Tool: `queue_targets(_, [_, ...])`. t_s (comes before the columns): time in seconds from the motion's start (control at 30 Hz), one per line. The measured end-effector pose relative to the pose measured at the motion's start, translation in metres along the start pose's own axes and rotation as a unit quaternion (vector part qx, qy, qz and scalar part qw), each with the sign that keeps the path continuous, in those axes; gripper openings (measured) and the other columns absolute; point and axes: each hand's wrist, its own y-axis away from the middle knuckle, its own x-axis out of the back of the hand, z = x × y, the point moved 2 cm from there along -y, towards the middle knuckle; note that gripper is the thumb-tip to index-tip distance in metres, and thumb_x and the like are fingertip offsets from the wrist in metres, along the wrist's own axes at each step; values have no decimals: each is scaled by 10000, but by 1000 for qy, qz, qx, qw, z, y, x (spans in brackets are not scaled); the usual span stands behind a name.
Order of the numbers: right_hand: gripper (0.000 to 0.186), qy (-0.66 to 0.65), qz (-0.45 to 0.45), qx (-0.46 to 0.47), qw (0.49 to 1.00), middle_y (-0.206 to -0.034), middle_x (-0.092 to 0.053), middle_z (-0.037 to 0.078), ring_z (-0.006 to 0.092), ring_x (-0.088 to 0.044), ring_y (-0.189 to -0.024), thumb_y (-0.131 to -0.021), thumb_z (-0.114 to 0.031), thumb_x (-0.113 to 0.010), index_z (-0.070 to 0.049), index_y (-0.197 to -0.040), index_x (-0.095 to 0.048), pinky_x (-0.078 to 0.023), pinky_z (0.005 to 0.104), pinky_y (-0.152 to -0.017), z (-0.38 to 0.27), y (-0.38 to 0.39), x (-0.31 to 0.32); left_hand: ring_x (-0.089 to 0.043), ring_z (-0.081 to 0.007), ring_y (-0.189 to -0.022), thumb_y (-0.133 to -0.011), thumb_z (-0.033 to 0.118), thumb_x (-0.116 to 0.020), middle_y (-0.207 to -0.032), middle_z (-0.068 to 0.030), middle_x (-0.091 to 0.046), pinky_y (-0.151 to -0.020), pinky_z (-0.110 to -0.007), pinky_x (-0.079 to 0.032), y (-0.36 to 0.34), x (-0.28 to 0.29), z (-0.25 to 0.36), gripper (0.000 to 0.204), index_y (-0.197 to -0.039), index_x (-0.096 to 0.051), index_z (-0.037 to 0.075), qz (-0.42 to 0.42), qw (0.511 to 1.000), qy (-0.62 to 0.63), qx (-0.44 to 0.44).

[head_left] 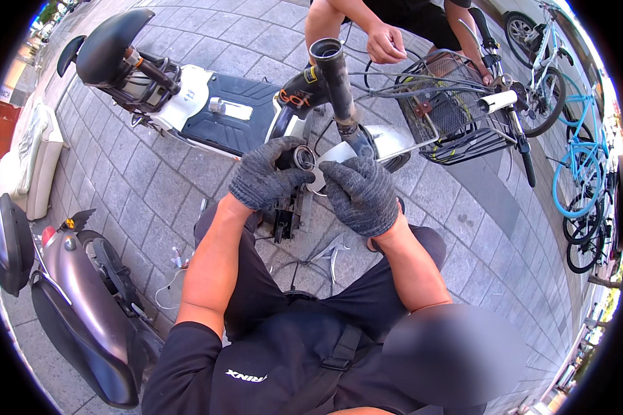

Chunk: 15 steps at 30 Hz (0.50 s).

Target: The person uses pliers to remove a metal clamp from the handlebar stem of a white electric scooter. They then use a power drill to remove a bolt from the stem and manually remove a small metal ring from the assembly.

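Observation:
My left hand (268, 173), in a dark grey knit glove, is closed round a small black round part with a shiny ring-shaped rim (304, 158). Beside it, my right hand (362, 194), gloved alike, has its fingers drawn together; whatever they hold is hidden. Both hands are just on the near side of the black head tube (336, 86) of a white and black electric scooter (235, 104). A white fender (387, 140) sits over the wheel right of the tube. Below my hands, silver-grey pliers (333, 254) lie on the paving between my legs.
A wire basket (450, 97) with handlebars and cables lies at the right of the scooter. Across from me, another person's hand (385, 43) hangs near the cables. A purple-grey scooter (90, 297) stands at left, and blue bicycles (578, 166) line the right side.

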Motion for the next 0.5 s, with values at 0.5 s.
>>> queue_targets(0.5, [182, -58, 61, -96, 992, -926, -721, 166, 309, -733, -825, -903, -32, -719, -24, -1084, -733, -565, 383, -711, 10, -1, 8, -690, -154, -1088, -739, 104, -920, -1176, -90, -752, -986, -343, -552, 0, 3, 1, 646, -1330, -669, 31, -12, 994, 84, 62])
